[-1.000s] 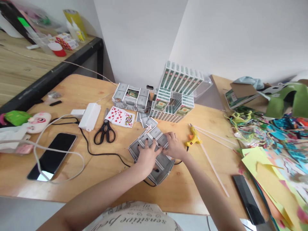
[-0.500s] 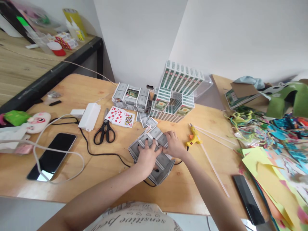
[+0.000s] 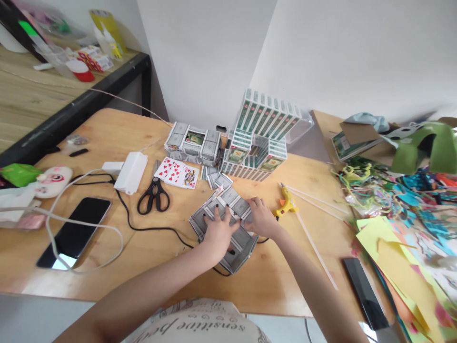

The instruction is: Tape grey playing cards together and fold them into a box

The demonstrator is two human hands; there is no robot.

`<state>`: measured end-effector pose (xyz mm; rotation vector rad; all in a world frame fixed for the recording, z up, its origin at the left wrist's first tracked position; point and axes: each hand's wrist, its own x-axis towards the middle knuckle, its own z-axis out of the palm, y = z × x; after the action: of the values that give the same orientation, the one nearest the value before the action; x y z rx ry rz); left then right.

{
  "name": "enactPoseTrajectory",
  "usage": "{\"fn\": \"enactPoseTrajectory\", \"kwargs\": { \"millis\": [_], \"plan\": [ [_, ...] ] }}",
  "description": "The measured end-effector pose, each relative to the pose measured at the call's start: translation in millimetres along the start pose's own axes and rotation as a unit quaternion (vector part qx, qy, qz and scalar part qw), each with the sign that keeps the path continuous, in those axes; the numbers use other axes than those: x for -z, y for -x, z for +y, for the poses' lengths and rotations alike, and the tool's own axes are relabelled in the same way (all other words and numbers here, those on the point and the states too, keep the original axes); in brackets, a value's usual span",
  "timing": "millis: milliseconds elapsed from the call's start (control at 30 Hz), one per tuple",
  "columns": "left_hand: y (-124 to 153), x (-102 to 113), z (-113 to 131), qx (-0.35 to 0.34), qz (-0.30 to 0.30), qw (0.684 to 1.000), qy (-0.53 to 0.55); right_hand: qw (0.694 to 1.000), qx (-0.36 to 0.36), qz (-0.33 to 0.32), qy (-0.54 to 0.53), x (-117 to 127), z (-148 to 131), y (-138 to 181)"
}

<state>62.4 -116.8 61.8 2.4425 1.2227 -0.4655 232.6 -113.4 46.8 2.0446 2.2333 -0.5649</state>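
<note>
A structure of grey-backed playing cards [image 3: 243,244] lies on the table in front of me, with upturned sides. My left hand [image 3: 218,234] rests across its middle, fingers spread and pressing flat on the cards. At its upper right edge, my right hand [image 3: 262,218] has its fingers closed over a grey playing card [image 3: 240,206], fingertips partly hidden. Just beyond are a few loose cards [image 3: 214,178]. A yellow glue gun [image 3: 286,202] lies right of my right hand, its cord passing under the card structure.
Behind stand a card-covered block [image 3: 193,145] and stacked green-and-white card boxes [image 3: 267,114]. To the left are black scissors [image 3: 153,195], face-up cards [image 3: 178,172], a white adapter [image 3: 131,172] and a phone [image 3: 76,233]. Coloured paper [image 3: 400,271] and a black object [image 3: 364,293] lie right.
The whole view has shifted slightly. Both hands stay on the card structure in nearly the same place; the right hand's fingers have moved very little.
</note>
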Motion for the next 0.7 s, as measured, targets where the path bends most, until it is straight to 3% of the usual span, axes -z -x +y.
{"fn": "enactPoseTrajectory", "kwargs": {
  "millis": [333,700],
  "plan": [
    [0.4,-4.7,1.2,-0.008,0.024,1.000,-0.011,0.999,-0.009,-0.033,-0.014,12.0,7.1,12.2],
    [-6.0,-10.7,4.4,0.007,-0.010,1.000,0.003,0.999,-0.003,-0.039,-0.017,9.5,6.6,12.3]
  ]
}}
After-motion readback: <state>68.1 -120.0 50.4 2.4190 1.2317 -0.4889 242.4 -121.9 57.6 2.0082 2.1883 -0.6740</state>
